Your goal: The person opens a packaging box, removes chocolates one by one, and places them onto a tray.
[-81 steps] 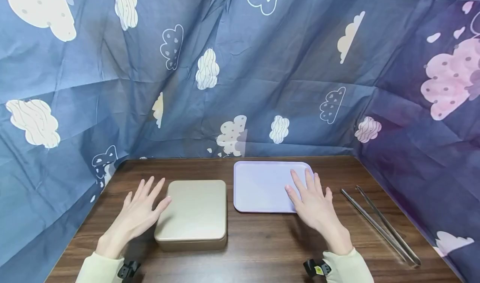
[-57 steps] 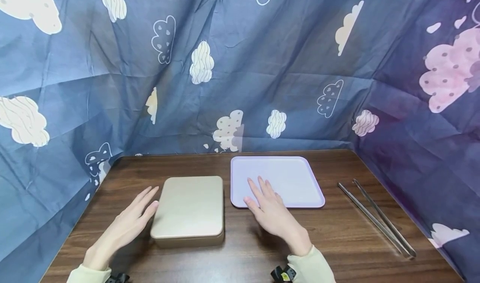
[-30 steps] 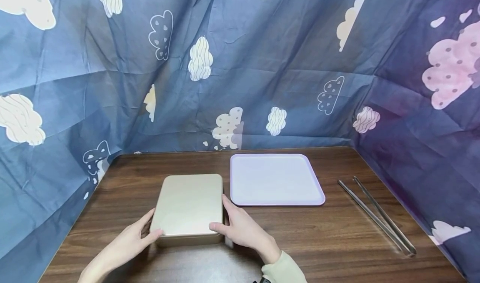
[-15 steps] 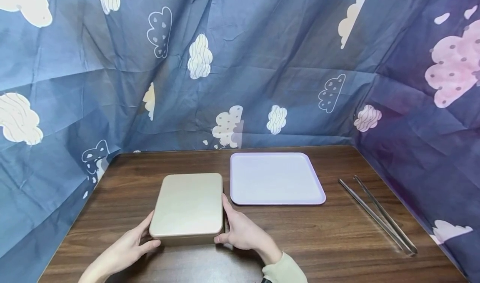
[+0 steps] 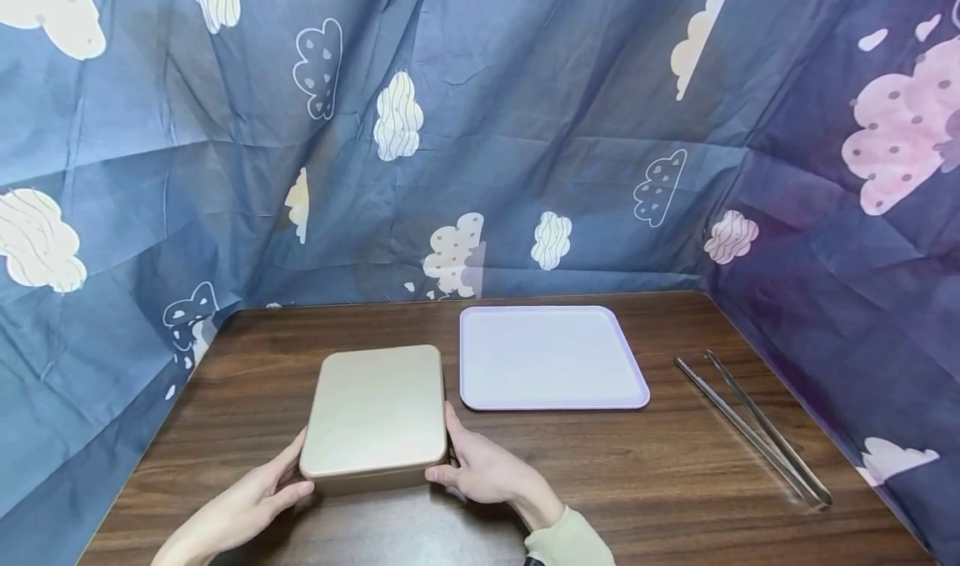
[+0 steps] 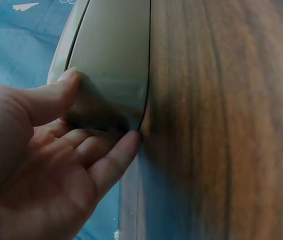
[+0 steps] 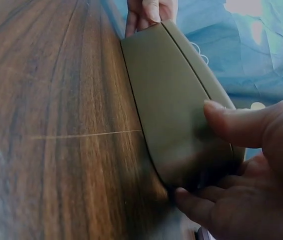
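Note:
A square, gold-beige lidded tin [image 5: 377,408] sits on the brown wooden table with its lid on. My left hand [image 5: 251,499] grips the tin's near left corner, thumb on the front wall and fingers along the side. My right hand [image 5: 487,466] holds the near right corner likewise. In the left wrist view, the left thumb lies just below the lid seam of the tin [image 6: 111,45], and the little finger reaches its bottom edge. The right wrist view shows the right thumb on the front wall of the tin [image 7: 171,95], with fingers round the corner.
A shallow lilac tray [image 5: 551,358] lies right of the tin, towards the back. Long metal tongs [image 5: 757,433] rest farther right, tips pointing away. A blue cloud-print cloth [image 5: 510,191] hangs behind and at both sides of the wooden table [image 5: 637,474].
Both hands came from spread and empty to the tin's near corners, the right one moving left from over the tray. Both thumbs dropped from lid to front wall; the tin has turned slightly counterclockwise.

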`<state>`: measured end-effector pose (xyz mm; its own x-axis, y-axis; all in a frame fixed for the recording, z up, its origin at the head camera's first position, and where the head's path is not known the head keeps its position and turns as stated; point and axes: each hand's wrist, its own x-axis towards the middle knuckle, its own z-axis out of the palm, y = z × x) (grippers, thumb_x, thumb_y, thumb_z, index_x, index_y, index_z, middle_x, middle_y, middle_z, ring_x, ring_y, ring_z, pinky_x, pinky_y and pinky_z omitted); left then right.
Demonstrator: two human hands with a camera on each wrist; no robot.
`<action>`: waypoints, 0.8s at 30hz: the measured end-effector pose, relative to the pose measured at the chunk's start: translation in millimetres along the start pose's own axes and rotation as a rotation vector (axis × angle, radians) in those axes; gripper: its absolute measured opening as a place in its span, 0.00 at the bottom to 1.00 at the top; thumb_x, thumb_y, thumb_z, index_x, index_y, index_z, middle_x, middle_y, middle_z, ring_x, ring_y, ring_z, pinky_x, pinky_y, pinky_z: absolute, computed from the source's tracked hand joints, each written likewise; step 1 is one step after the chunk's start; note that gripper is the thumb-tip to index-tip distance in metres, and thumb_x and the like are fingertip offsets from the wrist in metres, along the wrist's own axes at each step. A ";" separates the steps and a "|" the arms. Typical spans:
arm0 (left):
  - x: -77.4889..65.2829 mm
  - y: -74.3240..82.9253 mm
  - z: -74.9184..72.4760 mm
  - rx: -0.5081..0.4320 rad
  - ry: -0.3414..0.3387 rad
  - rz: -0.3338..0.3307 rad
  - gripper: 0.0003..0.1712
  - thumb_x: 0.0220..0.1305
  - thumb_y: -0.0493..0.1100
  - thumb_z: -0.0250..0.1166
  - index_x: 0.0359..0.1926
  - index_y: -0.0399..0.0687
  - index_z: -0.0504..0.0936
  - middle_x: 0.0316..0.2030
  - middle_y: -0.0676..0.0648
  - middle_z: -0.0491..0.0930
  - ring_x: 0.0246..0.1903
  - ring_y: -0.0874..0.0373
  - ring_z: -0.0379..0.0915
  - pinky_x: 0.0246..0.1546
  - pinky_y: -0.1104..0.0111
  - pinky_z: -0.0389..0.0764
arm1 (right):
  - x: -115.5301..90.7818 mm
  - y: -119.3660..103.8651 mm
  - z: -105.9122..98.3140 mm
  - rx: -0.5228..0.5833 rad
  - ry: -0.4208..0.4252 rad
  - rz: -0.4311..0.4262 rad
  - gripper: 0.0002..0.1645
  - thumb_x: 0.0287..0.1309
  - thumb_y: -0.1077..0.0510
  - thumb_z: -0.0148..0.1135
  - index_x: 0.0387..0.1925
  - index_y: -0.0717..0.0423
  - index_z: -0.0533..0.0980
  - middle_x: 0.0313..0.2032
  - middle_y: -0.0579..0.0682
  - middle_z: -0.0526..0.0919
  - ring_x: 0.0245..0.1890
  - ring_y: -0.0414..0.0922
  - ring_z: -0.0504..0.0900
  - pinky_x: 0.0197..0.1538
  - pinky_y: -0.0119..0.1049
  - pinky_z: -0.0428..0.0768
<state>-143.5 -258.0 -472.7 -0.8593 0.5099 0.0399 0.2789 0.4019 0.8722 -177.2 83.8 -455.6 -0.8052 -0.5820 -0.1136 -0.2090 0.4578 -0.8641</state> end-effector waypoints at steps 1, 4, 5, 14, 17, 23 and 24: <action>-0.6 0.1 -0.3 0.010 -0.002 -0.011 0.45 0.73 0.46 0.56 0.74 0.32 0.39 0.72 0.27 0.40 0.62 0.73 0.54 0.57 0.83 0.61 | -0.2 0.2 -0.2 0.004 -0.007 -0.007 0.61 0.63 0.52 0.64 0.74 0.65 0.29 0.18 0.49 0.78 0.17 0.39 0.76 0.47 0.29 0.75; -3.1 -0.2 -2.4 0.017 -0.009 -0.067 0.45 0.73 0.48 0.56 0.75 0.32 0.39 0.72 0.28 0.40 0.61 0.74 0.54 0.56 0.83 0.61 | -1.3 -0.1 -0.5 -0.027 -0.025 -0.018 0.59 0.65 0.52 0.62 0.73 0.66 0.30 0.18 0.47 0.78 0.18 0.38 0.77 0.54 0.30 0.73; -3.4 -0.4 -3.3 0.017 -0.010 -0.082 0.46 0.73 0.49 0.56 0.75 0.33 0.39 0.72 0.29 0.40 0.61 0.74 0.54 0.56 0.83 0.61 | -1.5 -0.1 -0.6 -0.043 -0.031 -0.020 0.59 0.65 0.52 0.62 0.73 0.66 0.30 0.18 0.47 0.78 0.19 0.37 0.77 0.57 0.32 0.72; -4.0 -1.9 -7.6 -0.052 -0.030 -0.085 0.44 0.74 0.46 0.55 0.75 0.32 0.38 0.72 0.27 0.37 0.61 0.76 0.53 0.55 0.83 0.64 | -3.3 1.7 -6.5 -0.142 -0.073 -0.099 0.55 0.68 0.50 0.57 0.74 0.67 0.31 0.72 0.61 0.54 0.58 0.38 0.70 0.70 0.39 0.58; -3.8 -0.4 -7.9 -0.061 -0.033 -0.099 0.44 0.74 0.46 0.55 0.75 0.33 0.38 0.72 0.27 0.36 0.62 0.74 0.53 0.55 0.83 0.63 | -2.7 5.1 -7.5 -0.130 -0.086 -0.133 0.53 0.69 0.51 0.56 0.74 0.66 0.31 0.73 0.62 0.47 0.67 0.43 0.61 0.71 0.38 0.55; -3.3 -0.8 -7.0 -0.097 -0.035 -0.077 0.44 0.74 0.44 0.55 0.74 0.31 0.37 0.72 0.26 0.37 0.60 0.78 0.53 0.55 0.82 0.65 | -2.1 11.9 -7.4 -0.101 -0.078 -0.148 0.52 0.70 0.51 0.55 0.74 0.65 0.32 0.73 0.62 0.44 0.67 0.42 0.60 0.70 0.35 0.58; -2.9 -0.9 -6.8 -0.099 -0.030 -0.081 0.44 0.73 0.44 0.55 0.74 0.32 0.38 0.72 0.26 0.37 0.60 0.79 0.54 0.55 0.82 0.65 | -2.0 13.1 -7.2 -0.093 -0.075 -0.147 0.52 0.70 0.50 0.55 0.74 0.65 0.33 0.73 0.62 0.44 0.66 0.41 0.61 0.69 0.34 0.59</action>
<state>-144.2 -265.0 -470.3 -0.8638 0.5017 -0.0456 0.1642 0.3660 0.9160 -182.3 95.8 -463.1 -0.7196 -0.6938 -0.0287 -0.3746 0.4227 -0.8252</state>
